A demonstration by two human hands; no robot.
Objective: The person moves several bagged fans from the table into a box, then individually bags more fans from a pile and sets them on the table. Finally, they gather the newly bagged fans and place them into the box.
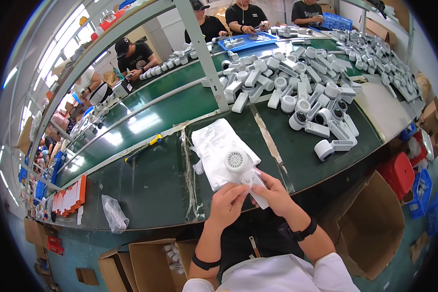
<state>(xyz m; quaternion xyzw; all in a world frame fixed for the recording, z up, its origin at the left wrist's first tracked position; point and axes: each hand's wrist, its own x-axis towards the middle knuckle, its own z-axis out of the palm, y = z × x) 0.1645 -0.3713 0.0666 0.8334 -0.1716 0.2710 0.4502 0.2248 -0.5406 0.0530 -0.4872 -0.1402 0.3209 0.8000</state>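
Observation:
A white handheld fan [236, 161] with a round slotted grille is in front of me, its head over a pile of thin white plastic sheets or bags [218, 138]. My right hand [276, 195] is closed round the fan's handle, which points back toward me. Close beside it, my left hand [227, 203] is closed in a pinch at the handle's left side. Something thin and whitish shows at those fingertips, but I cannot tell whether it is film or part of the fan.
A large heap of similar fans [297, 82] covers the bench's far right. Left lie a yellow-and-black cutter knife [143, 148], a crumpled clear bag [114, 214] and orange-and-white boxes [70, 196]. Open cartons [370, 224] stand below the bench edge. Several people work across the green conveyor [146, 114].

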